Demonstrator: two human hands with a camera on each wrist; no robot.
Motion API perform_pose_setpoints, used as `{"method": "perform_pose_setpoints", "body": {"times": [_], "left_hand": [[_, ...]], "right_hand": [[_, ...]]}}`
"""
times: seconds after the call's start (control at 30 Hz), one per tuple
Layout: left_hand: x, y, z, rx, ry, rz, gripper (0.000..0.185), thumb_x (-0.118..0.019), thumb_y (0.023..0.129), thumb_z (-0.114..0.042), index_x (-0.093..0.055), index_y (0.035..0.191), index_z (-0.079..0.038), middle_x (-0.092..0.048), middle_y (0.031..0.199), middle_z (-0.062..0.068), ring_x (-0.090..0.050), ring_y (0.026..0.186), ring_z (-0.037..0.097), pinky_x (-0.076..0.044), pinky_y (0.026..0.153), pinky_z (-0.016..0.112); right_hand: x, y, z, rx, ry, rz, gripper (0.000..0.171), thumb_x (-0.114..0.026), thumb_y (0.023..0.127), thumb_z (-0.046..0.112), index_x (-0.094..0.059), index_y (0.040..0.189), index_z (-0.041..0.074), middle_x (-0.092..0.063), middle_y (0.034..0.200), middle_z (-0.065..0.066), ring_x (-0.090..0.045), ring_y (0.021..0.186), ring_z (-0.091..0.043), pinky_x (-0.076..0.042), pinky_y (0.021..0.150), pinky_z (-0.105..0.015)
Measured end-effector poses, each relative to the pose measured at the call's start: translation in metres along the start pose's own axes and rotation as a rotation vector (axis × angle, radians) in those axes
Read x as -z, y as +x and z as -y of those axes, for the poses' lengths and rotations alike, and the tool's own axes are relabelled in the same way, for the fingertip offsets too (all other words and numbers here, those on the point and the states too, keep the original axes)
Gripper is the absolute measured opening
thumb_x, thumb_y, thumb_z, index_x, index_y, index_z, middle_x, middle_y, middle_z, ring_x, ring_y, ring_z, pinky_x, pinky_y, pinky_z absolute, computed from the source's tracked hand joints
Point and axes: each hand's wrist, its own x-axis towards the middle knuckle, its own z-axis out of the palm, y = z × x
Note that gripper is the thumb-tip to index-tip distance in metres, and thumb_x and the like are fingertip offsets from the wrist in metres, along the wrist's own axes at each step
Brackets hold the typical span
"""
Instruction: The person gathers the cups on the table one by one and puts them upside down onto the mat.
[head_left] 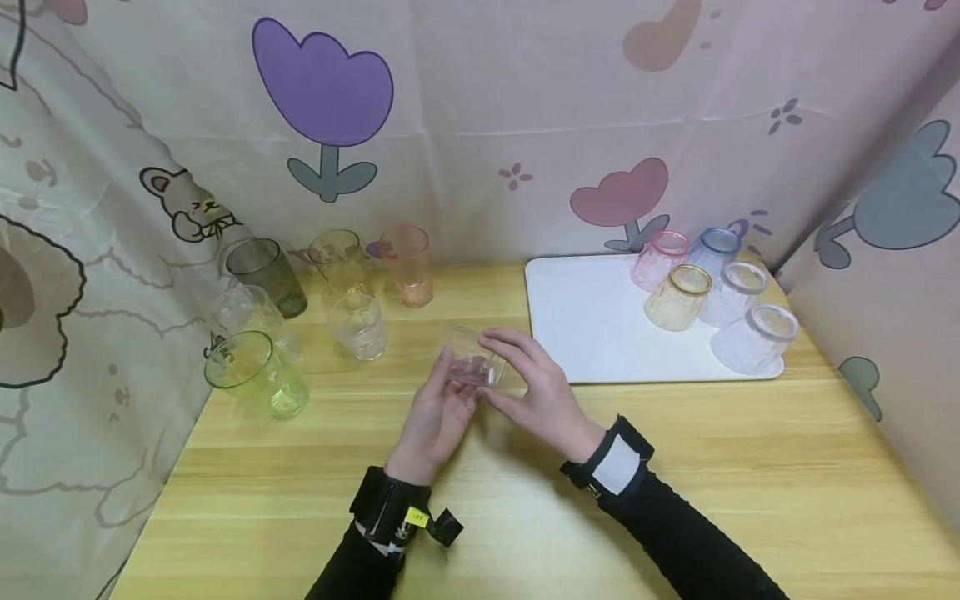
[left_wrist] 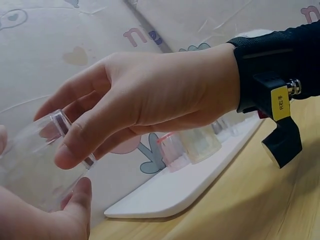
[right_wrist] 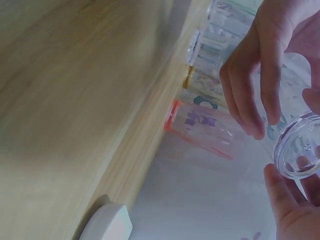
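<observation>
Progress, by judgement, is partial: five upside-down, clear and tinted glass tumblers [head_left: 677, 302] stand on the flat white rectangular tray [head_left: 573, 321], while six upright glass tumblers [head_left: 285, 396], also clear and tinted, stand at left on the pale wood-grain desk [head_left: 510, 542]. One colourless glass tumbler [head_left: 474, 364] is tilted above the desk between them; the left hand [head_left: 438, 417] has fingers curled about its body, the right hand [head_left: 550, 402] fingers gripping its base.
</observation>
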Motion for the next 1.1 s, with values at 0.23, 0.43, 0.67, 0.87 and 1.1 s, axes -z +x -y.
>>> {"method": "perform_pose_setpoints", "body": {"times": [0.23, 0.43, 0.67, 0.87, 1.1], "left_hand": [[0.001, 0.005, 0.003, -0.020, 0.030, 0.068, 0.032, -0.062, 0.104, -0.041, -0.065, 0.109, -0.010, -0.064, 0.119, 0.005, -0.060, 0.106, 0.015, -0.053, 0.095, 0.022], [-0.001, 0.007, 0.008, -0.064, 0.111, 0.108, 0.037, -0.078, 0.094, -0.033, -0.062, 0.119, -0.011, -0.066, 0.124, 0.003, -0.064, 0.114, 0.018, -0.048, 0.111, 0.037], [-0.008, 0.018, 0.013, -0.119, 0.413, 0.083, 0.051, -0.069, 0.093, -0.002, -0.051, 0.140, 0.001, -0.057, 0.137, 0.015, -0.064, 0.109, 0.016, -0.057, 0.092, 0.031], [-0.008, 0.032, 0.019, -0.232, 0.827, 0.153, 0.059, -0.075, 0.092, -0.007, -0.048, 0.144, 0.003, -0.054, 0.140, 0.026, -0.063, 0.113, 0.029, -0.056, 0.093, 0.034], [-0.013, 0.046, 0.021, -0.371, 1.346, 0.246, 0.054, -0.076, 0.093, -0.012, -0.054, 0.141, -0.002, -0.057, 0.128, 0.009, -0.061, 0.104, 0.021, -0.057, 0.084, 0.035]], "right_hand": [[0.008, 0.003, 0.000, -0.001, 0.011, -0.036, 0.069, -0.090, 0.074, 0.000, -0.061, 0.136, -0.004, -0.060, 0.139, -0.019, -0.059, 0.128, -0.034, -0.045, 0.115, -0.035], [0.021, 0.007, -0.002, -0.016, 0.024, -0.115, 0.068, -0.088, 0.076, -0.001, -0.060, 0.138, -0.004, -0.060, 0.140, -0.020, -0.060, 0.126, -0.035, -0.047, 0.112, -0.032], [0.045, 0.011, -0.006, -0.096, 0.000, -0.194, 0.067, -0.089, 0.076, 0.001, -0.062, 0.138, 0.000, -0.062, 0.141, -0.016, -0.063, 0.121, -0.030, -0.054, 0.100, -0.028], [0.072, 0.016, -0.012, -0.121, -0.092, -0.251, 0.066, -0.090, 0.075, 0.000, -0.064, 0.136, 0.000, -0.064, 0.140, -0.013, -0.063, 0.121, -0.028, -0.054, 0.096, -0.023], [0.103, 0.018, -0.024, -0.137, -0.194, -0.311, 0.063, -0.090, 0.076, 0.003, -0.066, 0.135, 0.002, -0.069, 0.134, -0.009, -0.066, 0.111, -0.027, -0.052, 0.093, -0.018]]}}
